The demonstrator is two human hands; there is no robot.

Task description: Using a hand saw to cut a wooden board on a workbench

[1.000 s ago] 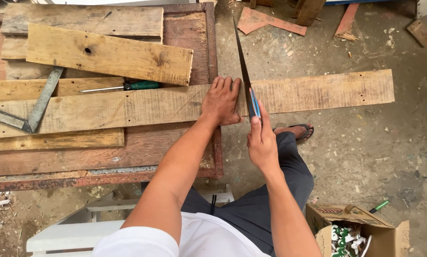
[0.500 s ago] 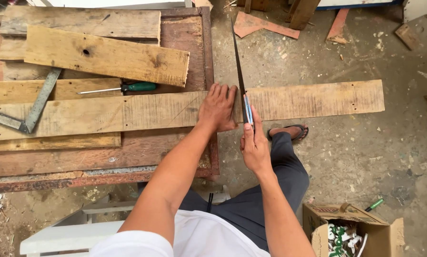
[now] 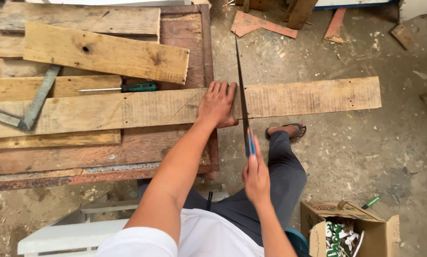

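- Left hand [image 3: 217,103], centre of frame, lies flat with fingers spread and released on the long pale wooden plank [image 3: 313,97], pressing it to the worn reddish-brown wooden workbench [image 3: 185,28]; it grips nothing.
- Right hand [image 3: 256,177], lower centre, is clenched around the blue handle of the thin dark-bladed handsaw [image 3: 242,95]; the blade runs up-frame across the plank, just beside the left fingertips.
- Risk: the blade sits almost touching the left hand's index side; a jump or skip out of the cut likely hits those fingers.
- Risk: the plank's right half, centre-right of frame, hangs free past the bench edge over the floor; as the cut deepens it may sag, pinch the blade or split off ragged.
- Risk: only palm pressure holds the plank, no clamp seen; it can slide on the boards beneath and throw the cut off line.
- Risk: the foot in a dark open sandal [image 3: 286,130] sits right below the overhang; a dropped offcut may land on it.
- Green-handled screwdriver [image 3: 127,88] and grey metal try square [image 3: 25,107], left of frame, lie loose well apart from the saw; vibration could shift them.
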